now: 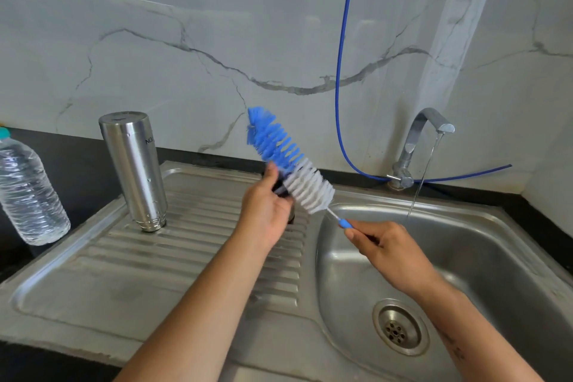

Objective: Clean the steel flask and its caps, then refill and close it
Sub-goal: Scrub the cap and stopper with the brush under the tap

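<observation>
My left hand (266, 211) is gripping 1 dark cap (280, 187); my right hand (390, 254) is pinching 1 bottle brush (286, 158) against it; steel flask (135, 167) is standing inverted on the drainboard (93, 273)

Both forearms are bare, no sleeves in view; small dark tattoo marks (453, 347) run along the right forearm.

blue-and-white brush (288, 161), silver flask (135, 170)

Even, soft daylight; brighter band on wall (446, 40) at 1 o'clock. Mild glare on sink (356, 245). Wide-angle bending at edges; slight blur.
</observation>
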The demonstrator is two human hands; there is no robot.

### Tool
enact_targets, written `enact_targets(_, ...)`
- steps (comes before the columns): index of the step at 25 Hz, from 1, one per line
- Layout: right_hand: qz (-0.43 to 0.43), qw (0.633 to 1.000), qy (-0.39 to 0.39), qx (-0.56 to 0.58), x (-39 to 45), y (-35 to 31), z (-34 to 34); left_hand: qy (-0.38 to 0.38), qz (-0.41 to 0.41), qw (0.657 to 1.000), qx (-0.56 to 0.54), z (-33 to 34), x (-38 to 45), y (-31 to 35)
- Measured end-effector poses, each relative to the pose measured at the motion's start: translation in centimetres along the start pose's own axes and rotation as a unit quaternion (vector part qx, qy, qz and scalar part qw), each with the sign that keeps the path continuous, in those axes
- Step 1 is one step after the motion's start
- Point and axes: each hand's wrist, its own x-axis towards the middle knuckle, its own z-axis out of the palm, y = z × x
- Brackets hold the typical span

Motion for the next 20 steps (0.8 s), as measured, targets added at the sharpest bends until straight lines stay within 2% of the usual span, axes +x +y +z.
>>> enact_targets(2, -0.004, 1.0, -0.01, 0.004, -0.3, 0.0, 0.0, -0.002, 0.007, 1.0, -0.024, -0.2, -0.1, 0.7)
enact_targets(5, 0.001, 0.999, 0.039, 0.03, -0.1, -0.6, 0.7, -0.02, -0.017, 0.997, 0.073, -0.1, -0.7, -0.5)
enact_targets(7, 0.023, 0.998, 0.044, 0.049, 0.0, -0.3, 0.6, 0.0, -0.016, 0.992, 0.126, -0.1, -0.5, -0.4)
enact_targets(10, 0.047, 0.997, 0.046, 0.034, -0.1, 0.5, 0.2, 0.037, -0.001, 0.994, 0.1, -1.0, 0.3, 0.6)
enact_targets(14, 0.049, 0.997, 0.057, -0.008, -0.2, 0.2, -0.1, 0.008, -0.037, 0.997, 0.065, -1.0, 0.1, 0.1)
enact_targets(18, 0.031, 0.996, 0.076, -0.017, -0.2, -0.1, 1.1, -0.02, -0.016, 0.995, 0.099, -1.2, 0.0, -2.0)
enact_targets(20, 0.023, 0.998, 0.057, -0.02, 0.0, -0.3, 1.3, -0.002, -0.002, 0.994, 0.111, -1.0, 0.0, -2.1)
